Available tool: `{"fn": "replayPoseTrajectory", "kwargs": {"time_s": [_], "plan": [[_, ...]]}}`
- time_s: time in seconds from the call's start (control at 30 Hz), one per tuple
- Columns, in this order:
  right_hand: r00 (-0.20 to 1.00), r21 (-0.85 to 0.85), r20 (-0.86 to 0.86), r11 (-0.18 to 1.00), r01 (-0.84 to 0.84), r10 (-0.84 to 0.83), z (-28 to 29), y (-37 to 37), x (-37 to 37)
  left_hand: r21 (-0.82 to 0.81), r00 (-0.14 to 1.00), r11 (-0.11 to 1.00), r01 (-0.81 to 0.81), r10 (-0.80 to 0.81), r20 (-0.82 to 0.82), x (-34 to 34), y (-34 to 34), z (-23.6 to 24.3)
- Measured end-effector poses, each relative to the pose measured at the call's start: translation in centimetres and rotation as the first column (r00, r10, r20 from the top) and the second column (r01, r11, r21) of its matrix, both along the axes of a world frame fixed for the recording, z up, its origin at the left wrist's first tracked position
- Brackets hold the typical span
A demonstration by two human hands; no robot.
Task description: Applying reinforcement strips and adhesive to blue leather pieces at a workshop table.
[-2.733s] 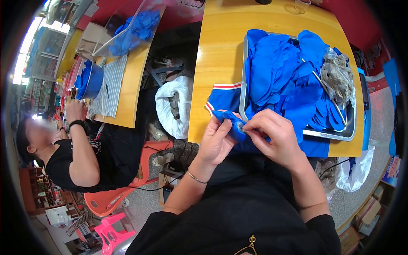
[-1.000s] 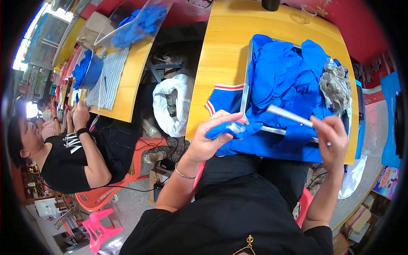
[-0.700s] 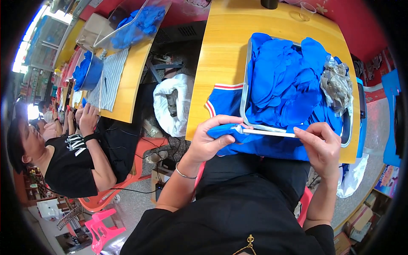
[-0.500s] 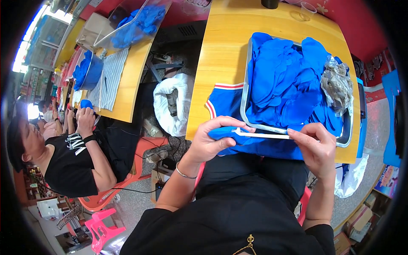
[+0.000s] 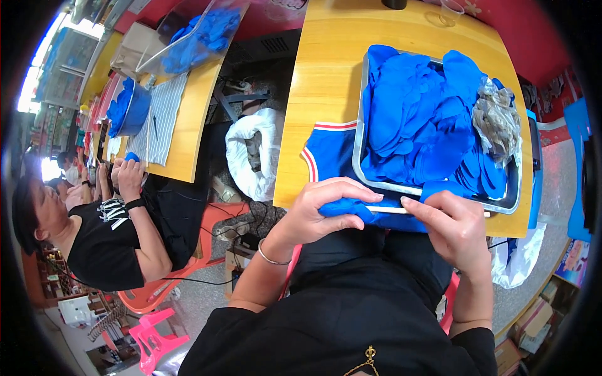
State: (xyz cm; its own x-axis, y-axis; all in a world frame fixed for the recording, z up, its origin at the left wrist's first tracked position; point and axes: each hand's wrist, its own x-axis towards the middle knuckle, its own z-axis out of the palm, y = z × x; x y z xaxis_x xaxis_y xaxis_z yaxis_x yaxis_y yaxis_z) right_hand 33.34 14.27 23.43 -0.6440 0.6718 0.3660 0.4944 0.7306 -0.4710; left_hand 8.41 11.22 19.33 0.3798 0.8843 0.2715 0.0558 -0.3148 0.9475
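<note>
Close to the table's front edge, my left hand (image 5: pixel 326 207) is closed around a folded blue fabric piece (image 5: pixel 343 207), with the thumb below and the fingers above. A thin white stick (image 5: pixel 387 209) runs from the blue piece toward the right. My right hand (image 5: pixel 456 220) pinches this stick, its index finger stretched along it, and the stick's far end shows beyond the hand. Whether the stick's left tip lies inside the fabric or against it, I cannot tell. Just beyond my hands, a metal tray (image 5: pixel 359 147) holds a heap of blue fabric pieces (image 5: pixel 407 113).
Under the tray lies a blue garment (image 5: pixel 331 150) with red-and-white trim. Crumpled grey plastic (image 5: pixel 497 119) rests on the heap. A clear cup (image 5: pixel 451 12) stands at the back of the wooden table (image 5: pixel 326 62). At left, a white sack (image 5: pixel 241 156) is on the floor, and a person (image 5: pixel 106 232) works nearby.
My right hand has shifted left along the white stick, closer to my left hand, so the stick's right end now shows past it. The blue piece sits slightly lower and farther right.
</note>
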Motion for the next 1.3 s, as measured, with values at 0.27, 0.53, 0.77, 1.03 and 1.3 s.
{"fn": "replayPoseTrajectory", "kwargs": {"time_s": [0.27, 0.53, 0.77, 1.03, 1.3], "plan": [[0.997, -0.112, -0.071, 0.994, 0.0, -0.008, 0.1, 0.4, 1.9, 0.049, 0.999, 0.999, -0.009, 0.007, 0.046, -0.3, -0.1, -0.4], [0.993, -0.115, -0.116, 0.993, -0.003, -0.011, -0.6, 0.1, 1.6, 0.064, 0.996, 0.998, 0.021, -0.026, 0.084, -0.1, 0.1, -0.4], [0.997, -0.055, -0.061, 0.997, -0.048, 0.045, 0.0, 0.0, 0.8, -0.014, 0.992, 0.995, 0.1, -0.099, 0.078, 0.1, 0.0, -0.1], [0.992, 0.14, 0.112, 0.989, 0.045, -0.061, 0.8, -1.4, -0.6, -0.044, 0.998, 0.998, -0.049, 0.047, -0.035, 0.2, -0.4, -0.6], [0.992, -0.056, -0.024, 0.991, 0.123, -0.125, -0.6, -1.5, -0.5, -0.415, 0.781, 0.91, -0.007, 0.263, 0.566, -0.4, -0.9, -2.6]]}}
